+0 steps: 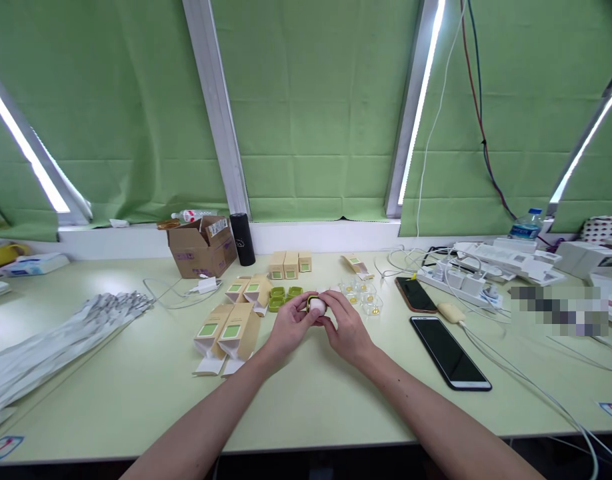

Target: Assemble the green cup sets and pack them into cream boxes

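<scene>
Near the middle of the table, my left hand (290,328) and my right hand (347,328) meet around a small round white item with a green rim (317,305). Fingers of both hands press on it and hide part of it. Just left of my left hand are small green square containers (277,304). Beyond my right hand sit several clear plastic cups (372,305) with yellow centres. Open kraft boxes (239,330) with green labels lie to the left, flaps toward me.
Small closed kraft boxes (291,265) stand farther back, beside a black cylinder (243,240) and a cardboard carton (201,248). On the right are two phones (451,353), a power strip (461,287) and loose cables. White strips (71,337) cover the left side.
</scene>
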`<state>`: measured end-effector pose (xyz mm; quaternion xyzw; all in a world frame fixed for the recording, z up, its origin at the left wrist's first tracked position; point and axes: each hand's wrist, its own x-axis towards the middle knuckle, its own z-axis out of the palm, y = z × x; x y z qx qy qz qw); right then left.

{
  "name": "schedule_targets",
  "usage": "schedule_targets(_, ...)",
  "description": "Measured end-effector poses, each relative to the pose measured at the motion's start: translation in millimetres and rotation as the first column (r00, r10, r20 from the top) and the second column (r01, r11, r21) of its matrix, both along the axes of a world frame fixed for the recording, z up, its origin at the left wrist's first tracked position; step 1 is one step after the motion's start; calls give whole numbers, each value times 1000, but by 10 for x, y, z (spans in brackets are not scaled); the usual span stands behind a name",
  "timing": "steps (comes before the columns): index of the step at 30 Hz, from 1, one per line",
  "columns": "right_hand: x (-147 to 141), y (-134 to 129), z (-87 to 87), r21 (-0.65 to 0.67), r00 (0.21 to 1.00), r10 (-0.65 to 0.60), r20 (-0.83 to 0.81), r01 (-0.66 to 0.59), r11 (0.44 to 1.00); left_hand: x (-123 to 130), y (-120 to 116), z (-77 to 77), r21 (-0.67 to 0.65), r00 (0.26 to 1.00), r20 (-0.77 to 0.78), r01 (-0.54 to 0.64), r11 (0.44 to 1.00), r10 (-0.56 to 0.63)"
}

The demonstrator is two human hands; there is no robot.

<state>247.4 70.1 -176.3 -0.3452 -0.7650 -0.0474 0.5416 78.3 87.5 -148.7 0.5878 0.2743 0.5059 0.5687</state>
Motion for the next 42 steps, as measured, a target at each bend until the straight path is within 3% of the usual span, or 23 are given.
schedule_targets(32,-11,28,-23,-23,999,11,-30,-12,1000,-24,46,-47,38,1000,-16,0,999,1)
schedule_targets(42,14,33,-59,-81,991,81,-105,-90,993,-19,49,-39,-46,1000,-17,11,999,-12)
